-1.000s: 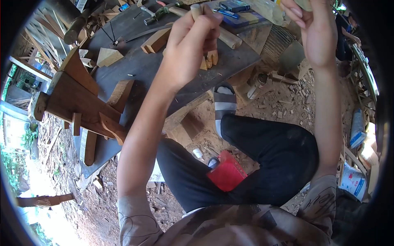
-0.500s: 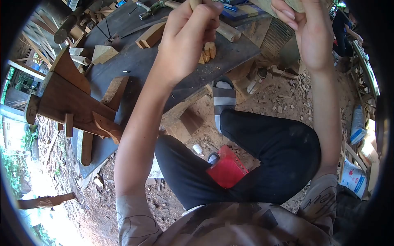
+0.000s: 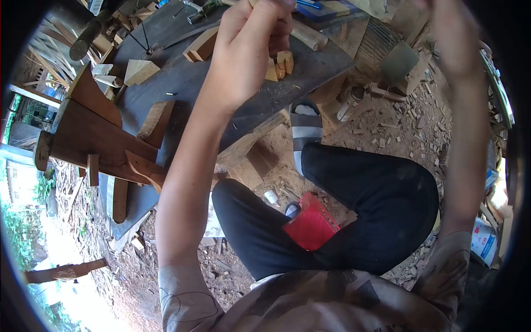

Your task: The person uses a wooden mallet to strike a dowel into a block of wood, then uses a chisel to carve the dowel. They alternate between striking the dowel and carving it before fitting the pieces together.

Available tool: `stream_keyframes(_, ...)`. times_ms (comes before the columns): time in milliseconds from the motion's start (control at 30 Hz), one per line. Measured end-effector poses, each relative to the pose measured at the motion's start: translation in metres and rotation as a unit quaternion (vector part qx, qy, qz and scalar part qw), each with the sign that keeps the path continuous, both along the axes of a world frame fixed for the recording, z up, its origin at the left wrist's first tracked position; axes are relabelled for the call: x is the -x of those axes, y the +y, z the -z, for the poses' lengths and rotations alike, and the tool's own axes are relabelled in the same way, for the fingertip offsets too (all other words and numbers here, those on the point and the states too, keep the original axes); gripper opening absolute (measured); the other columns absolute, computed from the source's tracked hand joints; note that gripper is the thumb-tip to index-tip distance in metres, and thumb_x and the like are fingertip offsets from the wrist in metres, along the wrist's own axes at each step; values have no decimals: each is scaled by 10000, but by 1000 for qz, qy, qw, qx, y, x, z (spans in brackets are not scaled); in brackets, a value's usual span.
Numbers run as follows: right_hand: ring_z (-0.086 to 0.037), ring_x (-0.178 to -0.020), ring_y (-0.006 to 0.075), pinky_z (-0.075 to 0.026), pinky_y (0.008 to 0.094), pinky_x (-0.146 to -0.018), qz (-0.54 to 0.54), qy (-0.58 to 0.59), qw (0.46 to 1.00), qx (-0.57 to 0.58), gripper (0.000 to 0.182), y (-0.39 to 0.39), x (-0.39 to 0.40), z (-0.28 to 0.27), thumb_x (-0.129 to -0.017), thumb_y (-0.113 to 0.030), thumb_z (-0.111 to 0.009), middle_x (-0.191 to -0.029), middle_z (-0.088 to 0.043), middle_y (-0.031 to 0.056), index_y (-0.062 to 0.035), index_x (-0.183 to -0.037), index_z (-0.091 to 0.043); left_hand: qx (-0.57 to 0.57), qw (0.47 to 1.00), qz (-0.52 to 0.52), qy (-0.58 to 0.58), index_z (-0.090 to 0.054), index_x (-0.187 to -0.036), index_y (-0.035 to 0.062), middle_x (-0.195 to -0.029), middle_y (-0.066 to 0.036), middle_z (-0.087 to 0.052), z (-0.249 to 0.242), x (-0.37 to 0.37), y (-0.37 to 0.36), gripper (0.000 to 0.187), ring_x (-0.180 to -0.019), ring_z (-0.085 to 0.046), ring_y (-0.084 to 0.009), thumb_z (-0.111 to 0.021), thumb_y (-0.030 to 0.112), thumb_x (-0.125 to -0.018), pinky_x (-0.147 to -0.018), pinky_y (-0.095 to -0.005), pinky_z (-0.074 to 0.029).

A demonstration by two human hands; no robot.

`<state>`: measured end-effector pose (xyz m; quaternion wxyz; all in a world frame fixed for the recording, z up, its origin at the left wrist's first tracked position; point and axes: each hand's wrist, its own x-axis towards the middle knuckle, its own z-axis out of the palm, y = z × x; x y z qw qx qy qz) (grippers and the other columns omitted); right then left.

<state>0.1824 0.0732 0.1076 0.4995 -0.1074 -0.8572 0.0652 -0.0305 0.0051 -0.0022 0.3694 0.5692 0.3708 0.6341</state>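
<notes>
My left hand (image 3: 251, 50) is a closed fist at the top edge, above the dark tabletop (image 3: 199, 83). The pale end of a wooden handle pokes out of the fist; the rest of it is hidden. Just beneath the fist lie small yellowish carved wood pieces (image 3: 281, 65). A round wooden bar (image 3: 308, 36) rests beside them. My right hand (image 3: 456, 39) is raised at the upper right, smeared by motion and partly cut off, so its fingers and anything in them cannot be made out.
A brown wooden assembly (image 3: 99, 138) stands on the table's left part. Wood blocks (image 3: 140, 72) and a blue-edged board (image 3: 329, 10) lie farther back. A red plastic seat (image 3: 311, 221) shows between my legs. Wood chips cover the ground around a can (image 3: 351, 102).
My right hand has moved right and up, away from the left, and is now blurred; the pale wooden thing earlier in it is out of sight. The left fist has shifted slightly.
</notes>
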Motion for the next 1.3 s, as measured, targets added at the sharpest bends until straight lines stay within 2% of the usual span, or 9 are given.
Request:
stream_keyframes(233, -372, -548, 71, -328, 263, -500, -18, -4, 1000, -9, 633, -11, 5, 3, -1091, -619, -373, -655, -391, -42, -38, -1065, -624, -9, 999, -30, 33, -411, -866, 131, -739, 31, -294, 1, -3, 4, 385, -635, -255, -93, -412, 403, -1139, -579, -312, -264)
stream_keyframes(333, -379, -538, 67, -329, 250, -489, -18, -182, 980, -79, 564, 6, -4, 2, -1091, -567, -446, -663, -412, -40, -38, -1045, -635, -29, 998, -44, 31, -415, -881, 130, -738, 27, -308, 1, -10, -1, 376, -632, -265, -95, -423, 405, -1137, -577, -312, -271)
stream_keyframes(533, -358, -523, 58, -313, 195, -467, -165, 37, 983, 71, 511, 15, -7, -15, -1090, -533, -484, -699, -422, -44, -45, -1056, -631, 15, 997, -51, 49, -434, -898, 123, -744, 26, -332, -6, -8, -2, 363, -638, -286, -98, -440, 401, -1132, -584, -309, -290)
stream_keyframes(633, -351, -528, 65, -339, 227, -488, -62, -187, 980, -41, 590, 30, -2, -2, -1074, -608, -442, -698, -411, -42, -49, -1089, -629, 20, 996, -76, 35, -423, -892, 125, -746, 27, -332, -11, -18, -9, 332, -641, -287, -98, -454, 359, -1126, -588, -313, -289)
stream_keyframes(833, -363, -540, 83, -345, 258, -514, -220, 9, 971, 88, 572, 19, -12, -18, -1097, -596, -397, -696, -414, -41, -71, -1062, -622, 21, 998, -51, 31, -443, -913, 118, -768, 34, -343, -7, -11, -3, 271, -651, -296, -94, -453, 297, -1117, -595, -304, -288)
stream_keyframes(933, -370, -546, 92, -358, 255, -538, -26, -262, 963, -61, 547, 36, 2, 6, -1079, -588, -466, -689, -408, -42, -69, -1007, -626, 19, 998, -47, 28, -422, -885, 125, -759, 32, -336, -15, -22, -13, 282, -648, -294, -90, -462, 285, -1113, -595, -298, -280)
stream_keyframes(1100, -396, -553, 95, -375, 239, -547, -182, 22, 982, 35, 562, 10, -10, -20, -1103, -561, -417, -727, -447, -24, -40, -1063, -624, 6, 1000, -27, 1, -387, -862, 129, -755, 30, -320, -10, -18, -7, 286, -645, -270, -94, -484, 252, -1102, -594, -317, -277)
stream_keyframes(1233, -442, -582, 98, -380, 257, -533, -31, -254, 964, -76, 590, 28, 6, 12, -1076, -606, -448, -718, -465, -27, -44, -1077, -628, 6, 999, -51, 17, -407, -809, 124, -716, 47, -340, -8, -11, -1, 288, -612, -317, -72, -537, 230, -1043, -580, -275, -309)
stream_keyframes(1300, -435, -579, 98, -377, 264, -515, -37, -188, 980, -49, 604, 15, -2, -5, -1057, -637, -466, -693, -454, -33, -56, -1066, -631, 7, 999, -41, 14, -419, -815, 120, -720, 53, -348, -3, -9, 1, 285, -618, -323, -70, -542, 240, -1041, -583, -270, -312)
